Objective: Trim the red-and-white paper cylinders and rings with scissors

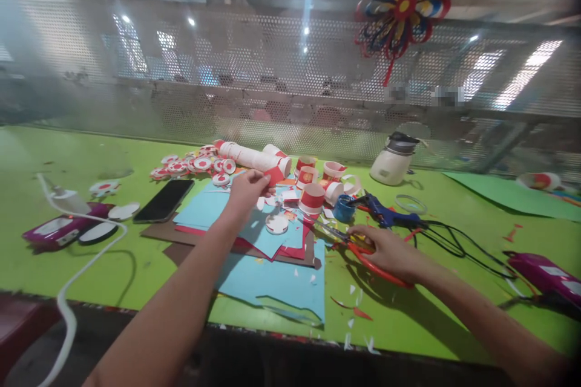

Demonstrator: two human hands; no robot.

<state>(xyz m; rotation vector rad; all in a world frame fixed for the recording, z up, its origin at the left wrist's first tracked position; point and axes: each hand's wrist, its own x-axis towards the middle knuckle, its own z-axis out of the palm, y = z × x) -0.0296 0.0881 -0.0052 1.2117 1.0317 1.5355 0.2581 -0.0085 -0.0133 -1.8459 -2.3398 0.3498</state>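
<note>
My right hand grips a pair of scissors by their orange-red handles, the blades pointing left over the table. My left hand is closed, with thumb and finger pinching a small red piece of paper. Below the left hand a white disc lies on blue paper sheets among small scraps. Between the hands stands a red-and-white paper cup piece. A blue glue gun lies beyond the right hand, its nozzle by a small blue pot.
A stack of white paper cups lies behind the left hand, beside a pile of red-and-white paper discs. A black phone and a purple power strip are at left. A bottle stands at the back; a paper flower hangs above.
</note>
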